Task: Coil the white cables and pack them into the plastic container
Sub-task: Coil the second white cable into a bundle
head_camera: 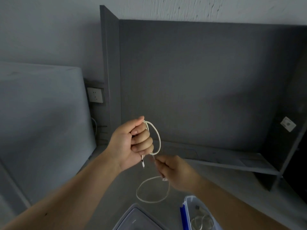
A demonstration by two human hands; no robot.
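A white cable [158,138] arcs in a loop out of my left hand [132,143], which grips it in a fist held up in front of me; a plug end sticks out below the fist. My right hand [176,171] pinches the same cable lower down, and a slack loop hangs beneath it over the desk. The clear plastic container [188,206] with a blue clip stands at the bottom right. Coiled white cable [201,221] lies inside it.
The container's clear lid [137,216] lies at the bottom centre on the grey desk [116,188]. A dark grey partition with a low shelf [232,161] stands behind. A wall socket [95,94] sits at the left beside a grey padded surface.
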